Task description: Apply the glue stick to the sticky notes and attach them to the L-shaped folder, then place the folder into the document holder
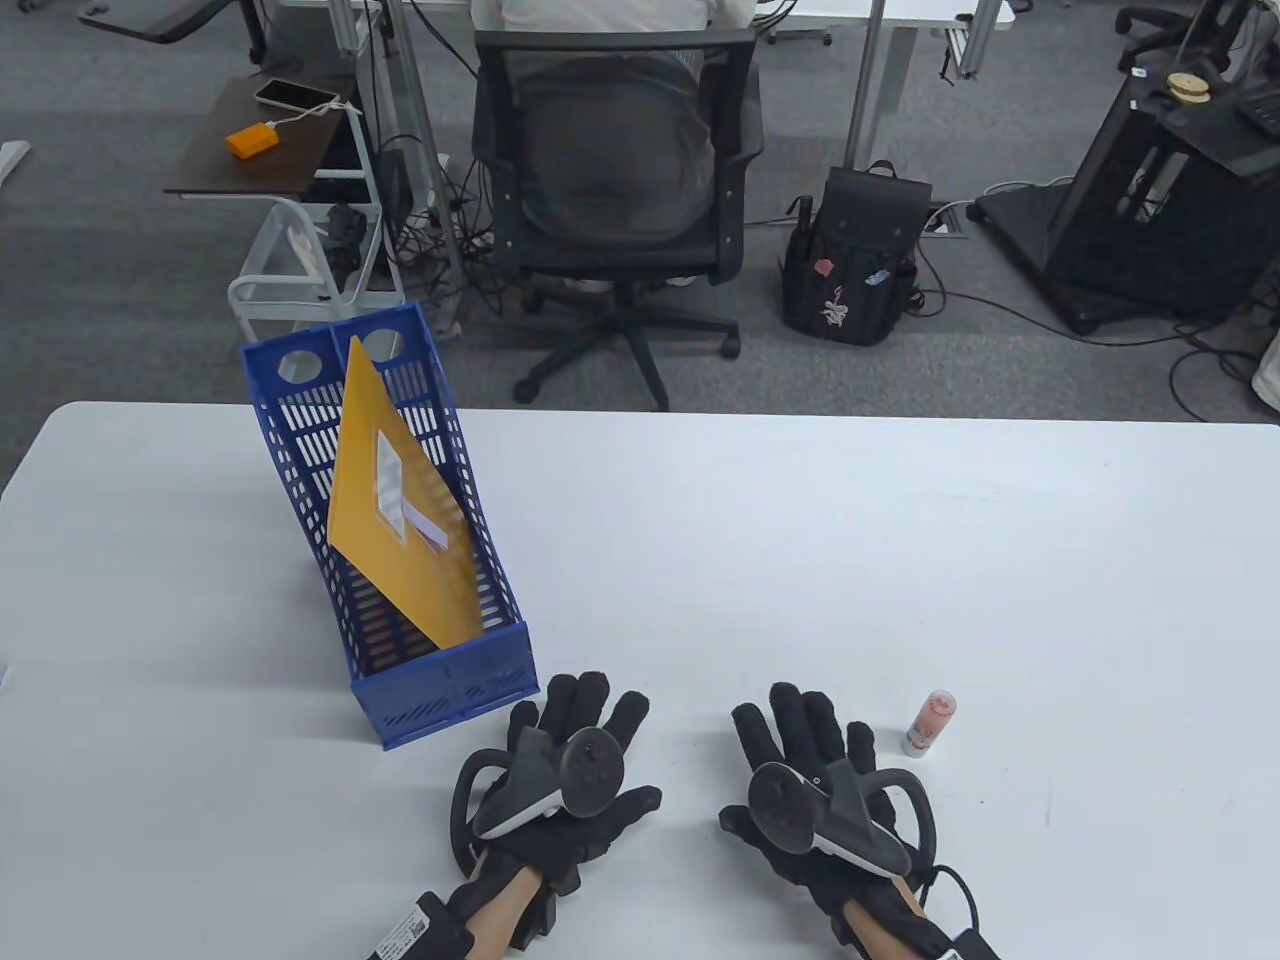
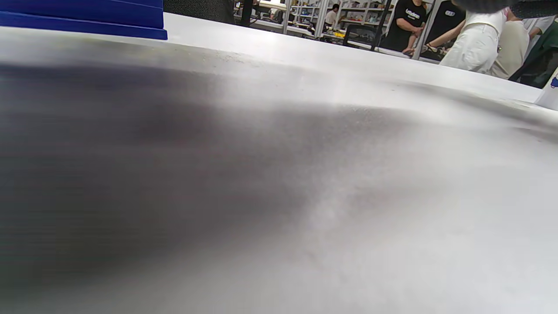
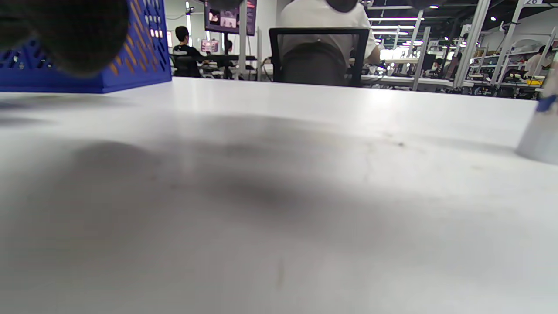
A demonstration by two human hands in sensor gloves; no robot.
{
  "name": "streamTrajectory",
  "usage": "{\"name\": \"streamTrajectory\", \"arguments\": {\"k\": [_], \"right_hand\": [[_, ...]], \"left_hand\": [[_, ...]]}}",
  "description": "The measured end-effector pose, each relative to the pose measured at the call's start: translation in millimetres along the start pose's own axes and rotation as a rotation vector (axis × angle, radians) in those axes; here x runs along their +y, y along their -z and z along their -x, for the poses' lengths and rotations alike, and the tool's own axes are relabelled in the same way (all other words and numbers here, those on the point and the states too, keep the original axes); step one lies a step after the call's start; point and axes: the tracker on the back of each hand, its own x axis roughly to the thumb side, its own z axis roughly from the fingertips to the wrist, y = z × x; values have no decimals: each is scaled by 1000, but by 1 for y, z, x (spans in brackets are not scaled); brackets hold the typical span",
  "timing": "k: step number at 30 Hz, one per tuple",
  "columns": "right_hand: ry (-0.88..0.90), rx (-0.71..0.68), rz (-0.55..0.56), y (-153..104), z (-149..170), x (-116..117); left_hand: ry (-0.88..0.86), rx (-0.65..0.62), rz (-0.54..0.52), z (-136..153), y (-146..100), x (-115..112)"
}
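Observation:
A blue perforated document holder [image 1: 440,685] stands at the table's left, and the yellow L-shaped folder [image 1: 395,500] leans inside it. A pale sticky note [image 1: 392,480] shows on the folder's face. My left hand [image 1: 575,745] lies flat on the table just right of the holder's front wall, fingers straight, holding nothing. About a hand's width to the right, my right hand [image 1: 800,740] rests flat too, also empty. The glue stick [image 1: 931,723] lies on the table right of my right hand. The holder's base [image 2: 83,19] shows in the left wrist view, its corner [image 3: 130,74] in the right wrist view.
The white table [image 1: 850,560] stretches out to the right and far side. Beyond the far edge stands an office chair [image 1: 615,190] with a person seated in it, and a black backpack [image 1: 860,260] sits on the floor.

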Motion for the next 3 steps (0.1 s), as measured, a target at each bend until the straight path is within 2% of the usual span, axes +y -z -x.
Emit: {"name": "streamTrajectory", "arguments": {"k": [3], "right_hand": [[2, 3, -1, 0, 0, 0]], "left_hand": [[3, -1, 10, -1, 1, -1]]}}
